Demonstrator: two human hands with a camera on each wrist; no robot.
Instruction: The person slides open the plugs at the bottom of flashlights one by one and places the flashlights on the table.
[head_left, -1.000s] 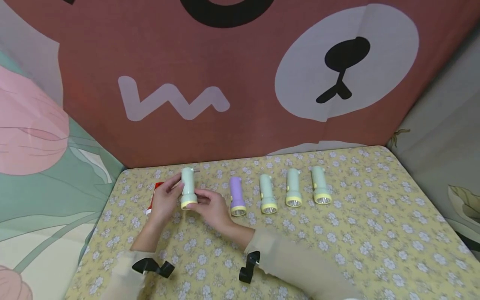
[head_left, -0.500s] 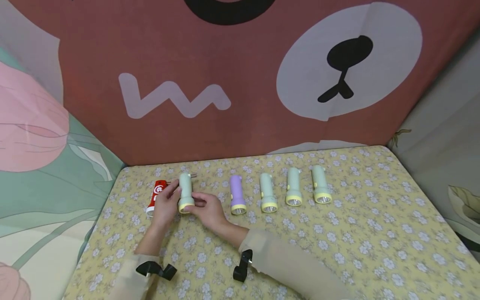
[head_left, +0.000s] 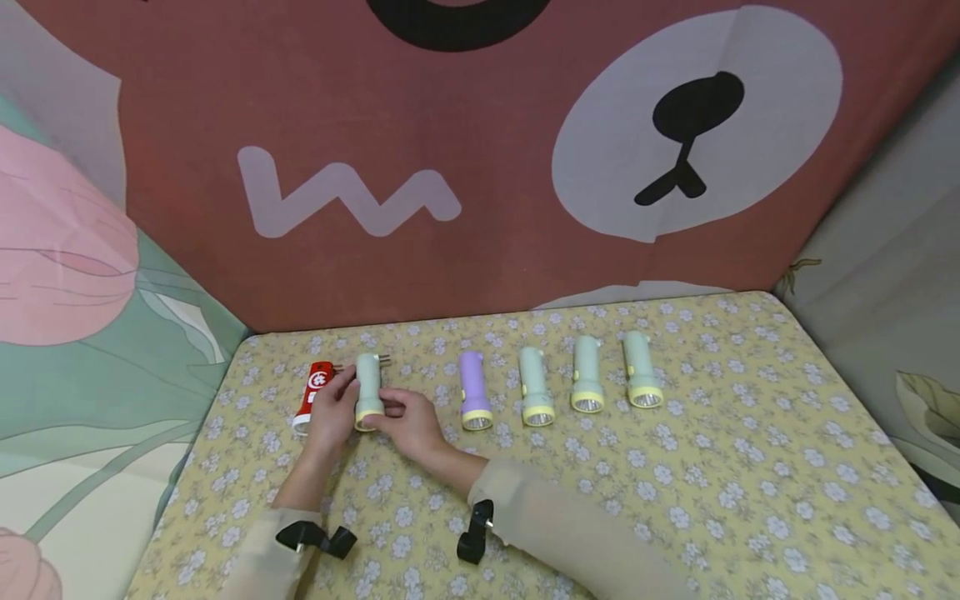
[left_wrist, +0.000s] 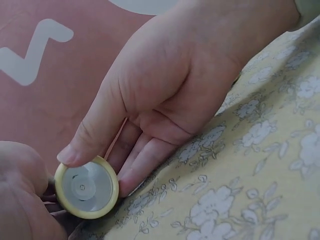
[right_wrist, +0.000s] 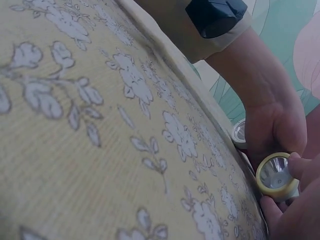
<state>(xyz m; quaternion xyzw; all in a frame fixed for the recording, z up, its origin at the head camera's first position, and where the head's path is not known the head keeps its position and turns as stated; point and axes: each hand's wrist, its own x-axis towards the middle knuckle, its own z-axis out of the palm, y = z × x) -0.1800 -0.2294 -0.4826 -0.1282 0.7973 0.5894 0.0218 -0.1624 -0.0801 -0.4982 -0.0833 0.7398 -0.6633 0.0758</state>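
Both hands are on a pale green flashlight (head_left: 368,382) with a yellow rim, which lies at the table's left part, lens end toward me. My left hand (head_left: 330,415) holds its barrel from the left side, thumb on top and fingers underneath in the left wrist view. From the right, my right hand (head_left: 414,427) pinches the yellow lens ring (right_wrist: 260,175). Two metal prongs stick out at the flashlight's far end. Just left of it lies a red flashlight (head_left: 312,393) with a white head, partly covered by my left hand.
Right of the hands, a purple flashlight (head_left: 472,382) and three more green flashlights, the nearest one (head_left: 533,379) beside it, form a loose row with lenses toward me. A floral cloth (head_left: 720,467) covers the table. A brown printed curtain (head_left: 495,267) hangs along the back edge.
The held green flashlight has shifted slightly left and toward me, down onto the cloth, with both hands moving along. More of the red flashlight shows now.
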